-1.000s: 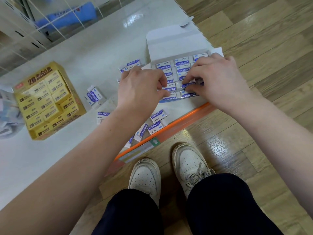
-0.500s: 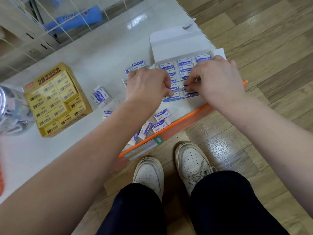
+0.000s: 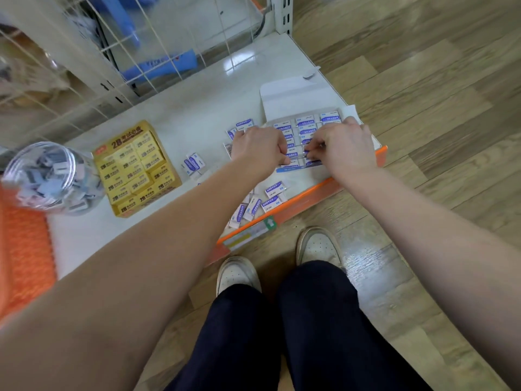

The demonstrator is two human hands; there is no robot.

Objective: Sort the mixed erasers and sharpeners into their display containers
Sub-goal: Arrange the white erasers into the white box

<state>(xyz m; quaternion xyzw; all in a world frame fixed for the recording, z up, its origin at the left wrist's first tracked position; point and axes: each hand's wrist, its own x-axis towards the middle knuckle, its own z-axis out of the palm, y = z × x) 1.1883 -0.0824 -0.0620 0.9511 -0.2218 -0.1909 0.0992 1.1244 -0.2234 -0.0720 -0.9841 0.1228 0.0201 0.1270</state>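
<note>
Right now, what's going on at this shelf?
A person is packing blue-and-white erasers into a white display box. The right hand pinches one eraser in the rows; the left hand sits curled at the box's edge. More loose erasers lie on the shelf, with a yellow eraser box and a clear jar further left.

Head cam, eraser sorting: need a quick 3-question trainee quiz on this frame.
1. The left hand and the right hand both work at which container? A) white eraser box B) yellow box C) clear jar
2. True or false: the clear jar is to the right of the yellow box.
3. Fill in: loose erasers lie on the shelf near its ___ front edge.

Key: 1 A; 2 false, the clear jar is left of the yellow box; 3 orange.
</note>
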